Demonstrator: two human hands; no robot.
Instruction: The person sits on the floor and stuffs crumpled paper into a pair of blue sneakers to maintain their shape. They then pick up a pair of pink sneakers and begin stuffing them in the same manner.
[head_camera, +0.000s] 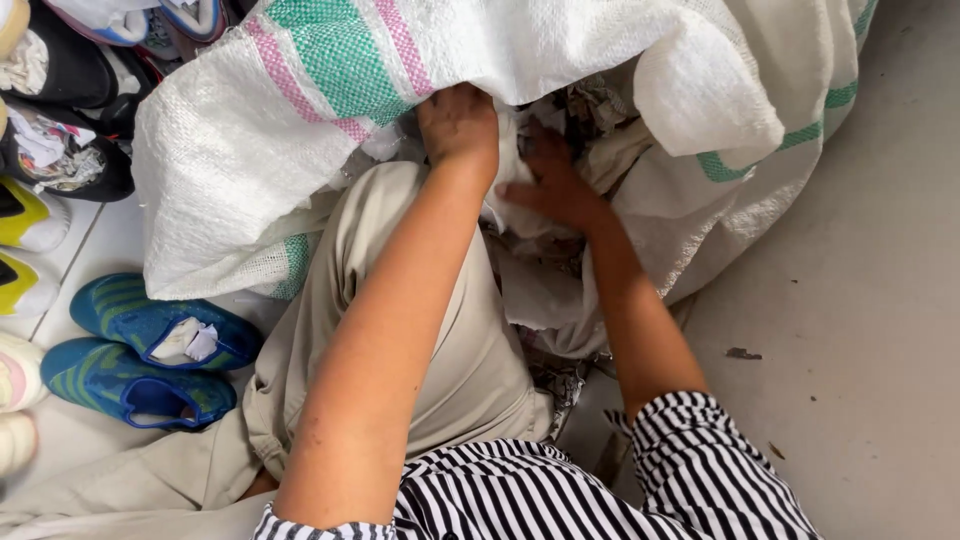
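At the mouth of the large white woven plastic sack (300, 150) with green and pink stripes, left hand (458, 122) and right hand (552, 182) press into crumpled white paper (520, 215); finger closure hidden; paper judged light, soft, best gathered in bunches.

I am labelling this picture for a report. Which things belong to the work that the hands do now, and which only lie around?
In the work:
- left hand, reaching into the sack
- right hand, on the crumpled paper
- white woven sack with green and pink stripes

Only lying around:
- pair of blue shoes, paper stuffed inside
- other shoes at the left edge
- small scraps on the floor
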